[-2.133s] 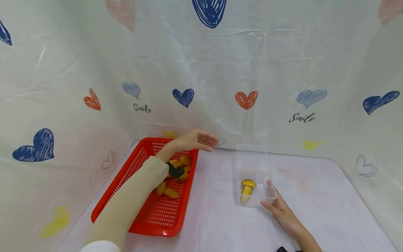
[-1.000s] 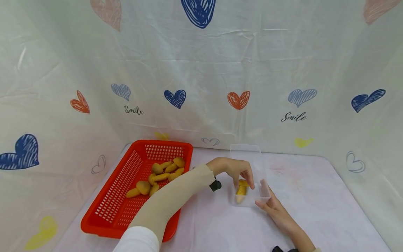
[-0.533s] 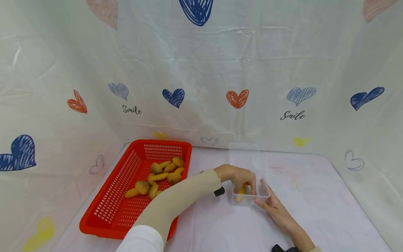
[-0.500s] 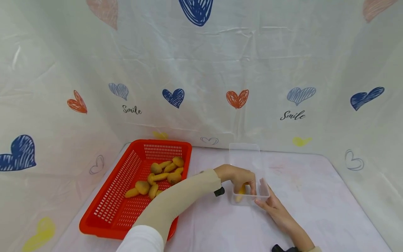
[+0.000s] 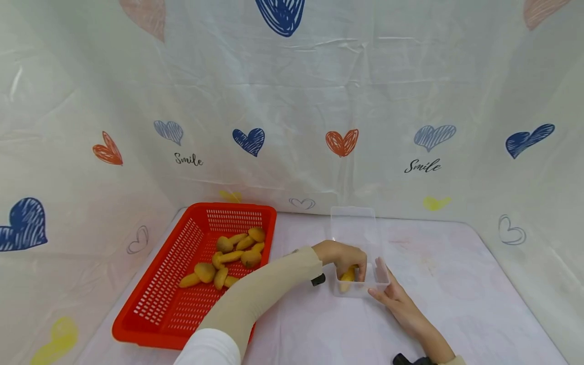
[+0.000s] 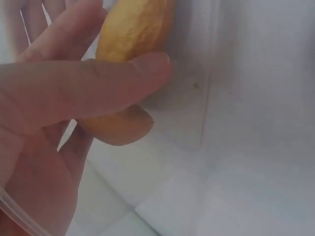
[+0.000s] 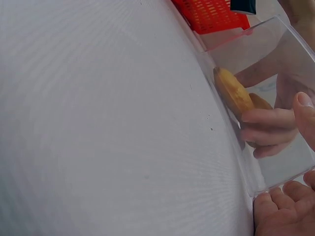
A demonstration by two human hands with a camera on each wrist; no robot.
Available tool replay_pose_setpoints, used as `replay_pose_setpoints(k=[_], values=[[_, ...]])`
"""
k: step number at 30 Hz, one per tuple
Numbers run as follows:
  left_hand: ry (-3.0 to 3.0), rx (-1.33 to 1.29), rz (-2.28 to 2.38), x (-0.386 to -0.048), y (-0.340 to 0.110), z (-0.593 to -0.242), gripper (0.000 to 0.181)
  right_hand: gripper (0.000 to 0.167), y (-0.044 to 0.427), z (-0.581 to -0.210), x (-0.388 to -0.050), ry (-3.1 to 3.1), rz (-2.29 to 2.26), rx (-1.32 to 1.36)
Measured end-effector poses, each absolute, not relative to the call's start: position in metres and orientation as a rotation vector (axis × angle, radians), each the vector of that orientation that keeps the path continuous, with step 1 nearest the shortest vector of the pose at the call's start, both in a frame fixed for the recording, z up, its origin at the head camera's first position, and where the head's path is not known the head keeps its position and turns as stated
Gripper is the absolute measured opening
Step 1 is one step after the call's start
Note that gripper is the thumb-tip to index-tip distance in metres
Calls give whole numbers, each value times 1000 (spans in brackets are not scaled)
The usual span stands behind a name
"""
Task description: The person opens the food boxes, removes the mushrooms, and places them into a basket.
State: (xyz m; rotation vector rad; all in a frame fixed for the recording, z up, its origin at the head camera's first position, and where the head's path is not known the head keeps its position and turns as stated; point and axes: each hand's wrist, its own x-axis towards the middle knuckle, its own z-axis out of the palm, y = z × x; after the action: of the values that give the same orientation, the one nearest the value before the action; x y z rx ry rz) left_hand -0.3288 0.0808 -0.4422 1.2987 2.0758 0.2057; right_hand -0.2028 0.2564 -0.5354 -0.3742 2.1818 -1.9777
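A yellow-brown mushroom (image 5: 348, 276) lies in the clear plastic box (image 5: 365, 290). My left hand (image 5: 343, 256) reaches down into the box and pinches it. In the left wrist view my thumb crosses the front of the mushroom (image 6: 135, 29), with fingers behind it. Through the transparent wall, the right wrist view shows the stem of this mushroom (image 7: 234, 91) next to the box's near side. My right hand (image 5: 396, 299) grips the right side of the box, its thumb near the front corner. The box's lid (image 5: 353, 223) stands swung back behind it.
A red perforated basket (image 5: 150, 299) stands on the left with several mushrooms (image 5: 204, 272) inside. My left forearm (image 5: 269, 291) passes over its right rim. White cloth covers the table (image 5: 315, 329), and a heart-printed curtain (image 5: 292, 96) hangs behind and at the sides.
My left hand has come from above the red basket rightward and down into the box, and now pinches the mushroom there. My right hand stays at the box. The head view has shifted slightly.
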Motion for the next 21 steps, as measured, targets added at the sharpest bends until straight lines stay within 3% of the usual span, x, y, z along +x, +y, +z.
replay_pose_setpoints(k=[21], values=[[2090,1388,200,-324,82,-441,30,83,259,-536,-204,2185,-1962,-395]])
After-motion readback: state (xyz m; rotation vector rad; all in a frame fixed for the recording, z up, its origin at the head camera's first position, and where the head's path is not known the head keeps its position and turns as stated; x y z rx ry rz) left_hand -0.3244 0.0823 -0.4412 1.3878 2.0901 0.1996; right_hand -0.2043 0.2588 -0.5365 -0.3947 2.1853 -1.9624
